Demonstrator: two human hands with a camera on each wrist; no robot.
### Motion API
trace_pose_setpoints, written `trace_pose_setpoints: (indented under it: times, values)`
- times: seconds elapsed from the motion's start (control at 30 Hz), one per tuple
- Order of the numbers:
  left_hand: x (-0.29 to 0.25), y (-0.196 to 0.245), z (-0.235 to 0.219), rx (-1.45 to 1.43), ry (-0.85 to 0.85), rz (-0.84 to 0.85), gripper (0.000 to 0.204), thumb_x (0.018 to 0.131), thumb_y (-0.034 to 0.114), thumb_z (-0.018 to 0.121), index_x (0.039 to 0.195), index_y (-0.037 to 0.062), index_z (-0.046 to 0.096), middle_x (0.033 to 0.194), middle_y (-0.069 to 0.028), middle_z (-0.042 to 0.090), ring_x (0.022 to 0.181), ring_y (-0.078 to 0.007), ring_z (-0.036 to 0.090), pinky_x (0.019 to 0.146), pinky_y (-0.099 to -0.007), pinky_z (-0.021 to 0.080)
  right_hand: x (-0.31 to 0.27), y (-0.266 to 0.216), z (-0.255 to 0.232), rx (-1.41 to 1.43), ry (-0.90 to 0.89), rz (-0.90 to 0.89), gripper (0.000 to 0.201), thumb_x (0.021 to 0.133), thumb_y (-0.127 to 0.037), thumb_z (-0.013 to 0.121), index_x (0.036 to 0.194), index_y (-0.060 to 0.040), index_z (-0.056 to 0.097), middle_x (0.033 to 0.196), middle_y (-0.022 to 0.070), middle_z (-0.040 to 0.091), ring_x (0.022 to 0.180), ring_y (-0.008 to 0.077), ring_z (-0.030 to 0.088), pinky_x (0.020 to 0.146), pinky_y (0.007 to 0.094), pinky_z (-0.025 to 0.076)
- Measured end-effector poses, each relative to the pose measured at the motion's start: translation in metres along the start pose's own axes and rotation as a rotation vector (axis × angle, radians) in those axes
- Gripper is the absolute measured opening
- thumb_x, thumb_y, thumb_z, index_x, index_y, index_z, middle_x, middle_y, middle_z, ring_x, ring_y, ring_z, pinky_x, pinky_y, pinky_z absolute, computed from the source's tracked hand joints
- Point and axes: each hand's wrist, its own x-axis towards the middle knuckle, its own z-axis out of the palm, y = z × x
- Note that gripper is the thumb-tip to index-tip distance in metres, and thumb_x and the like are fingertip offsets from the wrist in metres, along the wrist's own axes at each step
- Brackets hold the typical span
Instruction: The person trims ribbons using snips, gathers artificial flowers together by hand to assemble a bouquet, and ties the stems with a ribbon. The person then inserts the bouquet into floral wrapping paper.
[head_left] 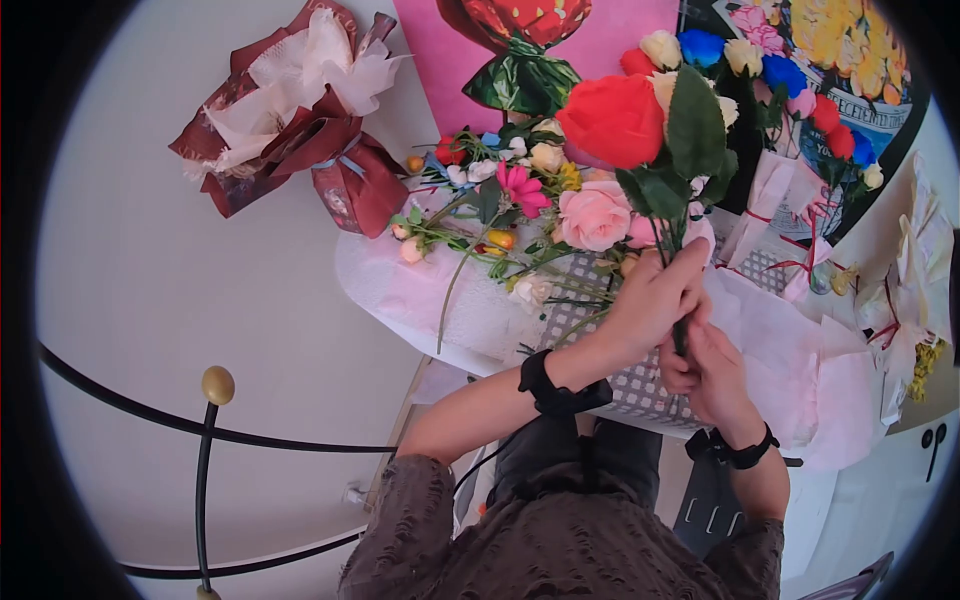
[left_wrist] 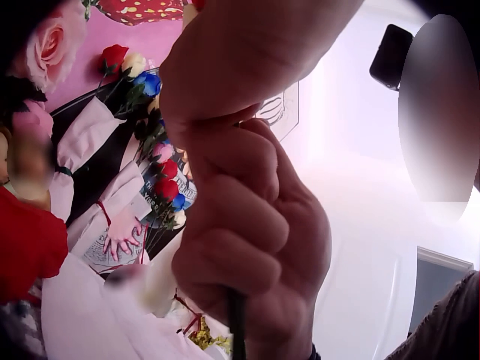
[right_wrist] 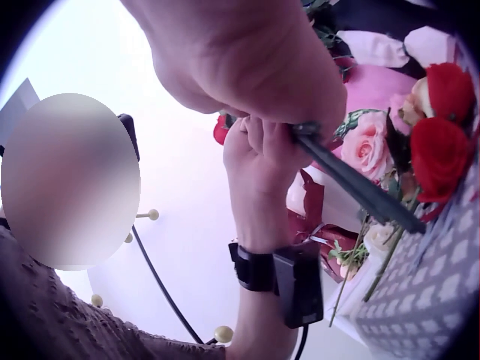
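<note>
Both hands grip one bundle of green flower stems [right_wrist: 360, 184] above the table's front edge. In the head view, my left hand [head_left: 655, 295] is higher on the stems, its fingers curled round them. Just below, my right hand [head_left: 712, 375] holds the lower part, fingers folded in a fist as the left wrist view shows. Above the hands stand a large red rose [head_left: 612, 122] and broad dark leaves [head_left: 697, 125]. A pink rose [head_left: 595, 216] is beside them. Fingers hide where the stems pass through the hands.
Loose flowers, among them a magenta daisy [head_left: 523, 190] and a white rose [head_left: 530, 291], lie left on the table. A dark red wrapped bouquet [head_left: 360, 190] is at the far left. Pink-wrapped small bouquets [head_left: 762, 205] and pale wrapping paper [head_left: 790, 350] are at right.
</note>
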Motion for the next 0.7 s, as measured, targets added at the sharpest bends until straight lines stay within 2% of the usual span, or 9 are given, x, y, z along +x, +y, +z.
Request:
trace_pose_setpoints:
  times: [0.13, 0.2, 0.23, 0.3, 0.37, 0.57, 0.6, 0.67, 0.7]
  values:
    - [0.002, -0.008, -0.003, -0.043, -0.056, 0.090, 0.057, 0.097, 0.037, 0.045, 0.048, 0.0074, 0.038, 0.047, -0.0036, 0.041, 0.057, -0.0163, 0.054, 0.057, -0.0278, 0.042, 0.002, 0.005, 0.006, -0.231, 0.015, -0.132, 0.031, 0.102, -0.034, 0.037, 0.089, -0.0067, 0.044, 0.059, -0.0030, 0.035, 0.042, 0.0064, 0.028, 0.039, 0.0217, 0.024]
    - [0.003, -0.009, -0.010, 0.019, -0.238, 0.077, 0.041, 0.097, 0.035, 0.044, 0.074, 0.0023, 0.053, 0.075, -0.0107, 0.057, 0.073, -0.0149, 0.055, 0.062, -0.0268, 0.046, 0.002, 0.007, 0.001, -0.233, 0.022, -0.137, 0.031, 0.101, -0.035, 0.036, 0.089, -0.0071, 0.043, 0.058, -0.0030, 0.034, 0.042, 0.0063, 0.029, 0.039, 0.0219, 0.026]
    - [0.002, -0.005, -0.014, 0.019, -0.234, 0.079, 0.041, 0.097, 0.035, 0.044, 0.074, 0.0023, 0.053, 0.075, -0.0107, 0.057, 0.073, -0.0149, 0.055, 0.062, -0.0268, 0.046, 0.001, 0.008, -0.001, -0.232, 0.034, -0.141, 0.032, 0.101, -0.036, 0.036, 0.088, -0.0075, 0.043, 0.056, -0.0030, 0.033, 0.041, 0.0061, 0.031, 0.038, 0.0220, 0.027]
    - [-0.007, 0.015, -0.036, 0.501, -0.438, 0.171, 0.031, 0.097, 0.030, 0.047, 0.104, 0.0004, 0.055, 0.100, -0.0102, 0.057, 0.087, -0.0189, 0.058, 0.078, -0.0321, 0.047, -0.004, 0.004, 0.003, -0.249, 0.085, -0.130, 0.031, 0.101, -0.036, 0.036, 0.087, -0.0086, 0.043, 0.056, -0.0037, 0.032, 0.041, 0.0055, 0.029, 0.038, 0.0220, 0.025]
    - [-0.028, 0.036, -0.068, 0.809, -0.441, 0.099, 0.038, 0.097, 0.026, 0.049, 0.124, 0.0003, 0.044, 0.115, -0.0106, 0.051, 0.102, -0.0203, 0.056, 0.085, -0.0336, 0.046, -0.010, 0.003, 0.001, -0.263, 0.142, -0.130, 0.030, 0.101, -0.036, 0.036, 0.087, -0.0096, 0.042, 0.057, -0.0043, 0.031, 0.040, 0.0049, 0.027, 0.037, 0.0220, 0.023]
    - [-0.074, 0.018, -0.208, 1.996, 0.549, 0.431, 0.036, 0.086, 0.013, 0.060, 0.117, -0.0007, 0.049, 0.108, -0.0205, 0.055, 0.094, -0.0343, 0.058, 0.078, -0.0412, 0.048, -0.028, 0.004, -0.021, -0.146, 0.343, -0.220, 0.027, 0.102, -0.034, 0.036, 0.085, -0.0137, 0.041, 0.059, -0.0064, 0.027, 0.040, 0.0029, 0.017, 0.035, 0.0216, 0.014]
    - [-0.081, 0.012, -0.222, 2.001, 0.547, 0.431, 0.036, 0.086, 0.013, 0.060, 0.117, -0.0007, 0.049, 0.108, -0.0205, 0.055, 0.094, -0.0343, 0.058, 0.078, -0.0412, 0.048, -0.027, 0.003, -0.020, -0.141, 0.341, -0.222, 0.027, 0.102, -0.034, 0.036, 0.085, -0.0137, 0.041, 0.059, -0.0064, 0.027, 0.040, 0.0029, 0.017, 0.035, 0.0216, 0.014]
    - [-0.090, 0.007, -0.239, 1.625, 0.364, -0.100, 0.023, 0.084, 0.011, 0.062, 0.103, -0.0012, 0.058, 0.089, -0.0149, 0.064, 0.080, -0.0286, 0.064, 0.071, -0.0389, 0.049, -0.025, 0.004, -0.019, -0.114, 0.358, -0.262, 0.027, 0.102, -0.034, 0.036, 0.084, -0.0137, 0.040, 0.059, -0.0064, 0.026, 0.040, 0.0028, 0.017, 0.035, 0.0217, 0.014]
    - [-0.091, 0.012, -0.234, 1.628, 0.365, -0.101, 0.023, 0.084, 0.011, 0.062, 0.103, -0.0012, 0.058, 0.089, -0.0149, 0.064, 0.080, -0.0286, 0.064, 0.071, -0.0389, 0.049, -0.023, 0.005, -0.019, -0.111, 0.356, -0.262, 0.027, 0.102, -0.034, 0.036, 0.084, -0.0137, 0.040, 0.059, -0.0064, 0.026, 0.040, 0.0028, 0.017, 0.035, 0.0217, 0.014]
